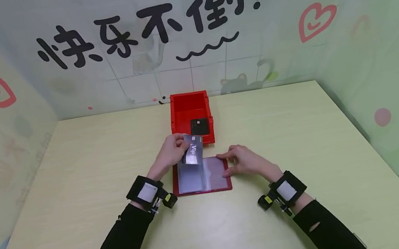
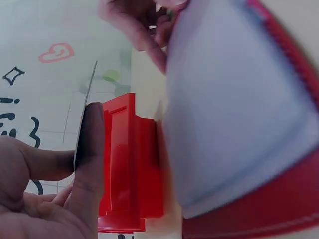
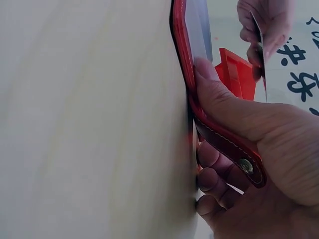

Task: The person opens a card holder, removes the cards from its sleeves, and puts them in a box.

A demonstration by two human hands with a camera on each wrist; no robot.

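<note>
A grey card marked "VIP" [image 1: 194, 153] is pinched between thumb and fingers of my left hand [image 1: 171, 151], above the left page of an open red card holder [image 1: 215, 173]. In the left wrist view the card [image 2: 87, 99] shows edge-on. My right hand [image 1: 246, 160] grips the holder's right edge. Its thumb [image 3: 212, 82] presses the inside, with the other fingers behind the cover, as the right wrist view shows. A strap with a metal snap [image 3: 246, 165] sticks out by that hand. Clear plastic sleeves [image 2: 234, 109] line the holder.
Just behind the holder stands a red plastic bin [image 1: 188, 97], with a black card [image 1: 200, 127] inside near its front. Both are on a pale wooden table [image 1: 110, 146]. Printed cloth walls [image 1: 192, 74] enclose the back and sides.
</note>
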